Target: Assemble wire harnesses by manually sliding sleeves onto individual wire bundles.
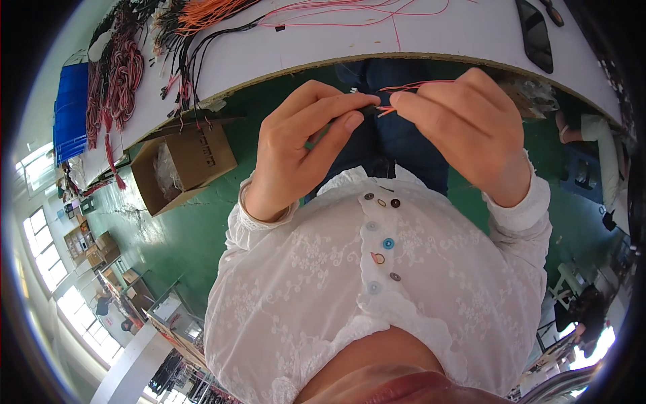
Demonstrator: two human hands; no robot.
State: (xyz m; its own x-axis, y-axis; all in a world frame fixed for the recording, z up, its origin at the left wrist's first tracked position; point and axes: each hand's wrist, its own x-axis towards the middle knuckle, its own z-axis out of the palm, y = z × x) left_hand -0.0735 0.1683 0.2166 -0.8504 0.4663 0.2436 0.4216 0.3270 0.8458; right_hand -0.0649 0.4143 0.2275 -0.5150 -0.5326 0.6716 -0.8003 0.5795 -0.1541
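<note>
My left hand [306, 138] pinches a small black connector [368, 110] between thumb and forefinger, just off the table's near edge. Close to its right, my right hand [468, 128] grips thin red and orange wires [387, 111] whose ends point at the connector. Whether the wire tips sit inside the connector or only touch it, I cannot tell. More thin red wire [420, 84] runs out above my right fingers. Both hands are held over my lap, with fingers closed.
The white table [323, 44] curves across the top. On it lie bundles of red and black wires [126, 60], orange wires [208, 15] and a dark phone [535, 37]. A cardboard box [185, 165] stands below left, beside a blue bin [70, 111]. Another person's leg [609, 155] shows at right.
</note>
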